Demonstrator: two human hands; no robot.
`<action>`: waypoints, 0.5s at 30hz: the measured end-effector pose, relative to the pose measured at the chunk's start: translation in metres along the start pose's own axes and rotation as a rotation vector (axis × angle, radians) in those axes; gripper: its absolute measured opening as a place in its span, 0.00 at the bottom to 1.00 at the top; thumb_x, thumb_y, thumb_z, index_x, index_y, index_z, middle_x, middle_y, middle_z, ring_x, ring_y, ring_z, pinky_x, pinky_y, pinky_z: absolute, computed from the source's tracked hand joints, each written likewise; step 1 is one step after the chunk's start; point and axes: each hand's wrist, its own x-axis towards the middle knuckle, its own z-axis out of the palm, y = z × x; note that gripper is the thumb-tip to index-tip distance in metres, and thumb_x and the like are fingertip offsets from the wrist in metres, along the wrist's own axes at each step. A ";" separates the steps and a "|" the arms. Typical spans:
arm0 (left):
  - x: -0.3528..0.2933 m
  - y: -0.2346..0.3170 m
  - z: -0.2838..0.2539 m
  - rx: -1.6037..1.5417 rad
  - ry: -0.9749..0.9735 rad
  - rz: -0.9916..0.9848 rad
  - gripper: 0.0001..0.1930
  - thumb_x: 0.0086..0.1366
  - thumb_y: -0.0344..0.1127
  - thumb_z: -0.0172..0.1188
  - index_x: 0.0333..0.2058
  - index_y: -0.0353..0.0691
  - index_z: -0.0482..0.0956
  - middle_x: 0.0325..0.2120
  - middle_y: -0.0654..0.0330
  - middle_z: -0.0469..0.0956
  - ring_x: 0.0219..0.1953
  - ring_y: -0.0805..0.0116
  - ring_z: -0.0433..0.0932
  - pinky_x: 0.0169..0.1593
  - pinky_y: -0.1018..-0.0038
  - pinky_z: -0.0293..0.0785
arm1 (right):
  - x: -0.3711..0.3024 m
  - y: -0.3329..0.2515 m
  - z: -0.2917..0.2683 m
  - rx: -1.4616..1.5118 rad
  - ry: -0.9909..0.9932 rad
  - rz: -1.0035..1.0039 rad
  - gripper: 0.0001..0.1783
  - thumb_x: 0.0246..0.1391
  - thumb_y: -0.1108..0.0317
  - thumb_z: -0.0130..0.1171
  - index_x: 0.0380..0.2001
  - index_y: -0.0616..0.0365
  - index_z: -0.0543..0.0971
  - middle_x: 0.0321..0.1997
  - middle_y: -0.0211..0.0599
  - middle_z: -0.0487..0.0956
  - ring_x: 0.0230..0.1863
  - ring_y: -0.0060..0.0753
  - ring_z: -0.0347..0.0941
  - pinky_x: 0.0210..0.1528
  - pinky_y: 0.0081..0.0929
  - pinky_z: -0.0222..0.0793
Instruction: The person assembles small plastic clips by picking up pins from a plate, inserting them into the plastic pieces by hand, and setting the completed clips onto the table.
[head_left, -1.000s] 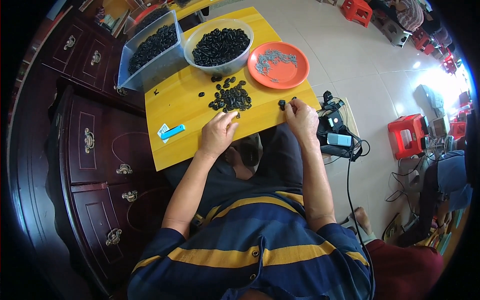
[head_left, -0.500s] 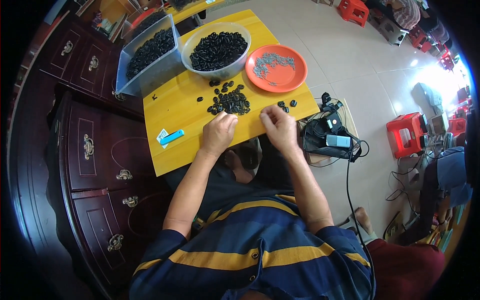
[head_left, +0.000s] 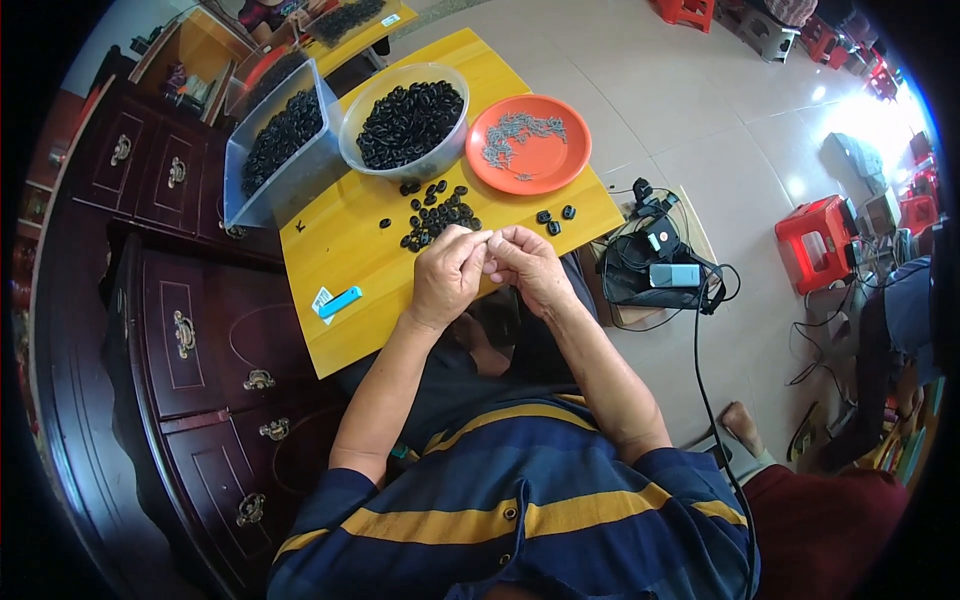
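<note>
Above the near edge of the yellow table [head_left: 380,330], my left hand [head_left: 447,275] and my right hand [head_left: 528,268] meet fingertip to fingertip. Both are pinched closed; whatever lies between the fingers is too small or hidden to make out. Just beyond them is a loose pile of small black oval parts [head_left: 440,213], partly covered by my left hand. Several more black pieces [head_left: 553,218] lie apart, to the right. An orange plate [head_left: 545,178] holds small grey metal pins [head_left: 520,130]. Next to it stands a clear round bowl [head_left: 440,153] full of black parts [head_left: 410,122].
A clear plastic bin [head_left: 290,180] of black parts stands at the table's left. A light-blue tool [head_left: 340,302] lies on a white slip near the left edge. Dark wooden drawers [head_left: 200,340] flank the left side. Right of the table are a black bag with cables [head_left: 650,275] and a red stool [head_left: 812,250].
My two hands, apart before, have come together at the fingertips. The right hand has moved left, away from the separate black pieces. The whole view has shifted slightly.
</note>
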 end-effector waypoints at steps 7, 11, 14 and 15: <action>0.037 -0.008 0.002 -0.135 -0.128 -0.058 0.06 0.61 0.24 0.62 0.38 0.36 0.83 0.26 0.57 0.77 0.23 0.65 0.75 0.29 0.71 0.71 | 0.004 -0.008 -0.011 -0.069 0.073 -0.093 0.08 0.66 0.63 0.58 0.36 0.56 0.77 0.29 0.27 0.79 0.28 0.17 0.74 0.32 0.16 0.71; 0.076 -0.025 0.017 -0.042 -0.116 -0.063 0.05 0.60 0.26 0.63 0.36 0.37 0.83 0.25 0.57 0.78 0.24 0.65 0.77 0.30 0.70 0.72 | 0.012 0.010 -0.015 -0.437 0.115 -0.239 0.07 0.60 0.67 0.59 0.33 0.59 0.77 0.25 0.26 0.77 0.25 0.16 0.72 0.29 0.20 0.69; 0.099 -0.050 0.041 0.101 -0.176 0.047 0.05 0.59 0.29 0.64 0.34 0.40 0.83 0.29 0.56 0.80 0.30 0.58 0.81 0.35 0.65 0.77 | 0.009 0.006 -0.010 -0.656 0.146 -0.334 0.05 0.55 0.69 0.61 0.32 0.60 0.78 0.20 0.28 0.75 0.23 0.18 0.71 0.29 0.24 0.70; 0.106 -0.053 0.048 0.155 -0.210 0.075 0.05 0.59 0.29 0.64 0.34 0.39 0.83 0.29 0.56 0.81 0.30 0.58 0.82 0.35 0.66 0.77 | 0.009 0.005 -0.010 -0.698 0.136 -0.347 0.05 0.54 0.70 0.61 0.33 0.59 0.78 0.20 0.30 0.74 0.22 0.21 0.71 0.29 0.25 0.70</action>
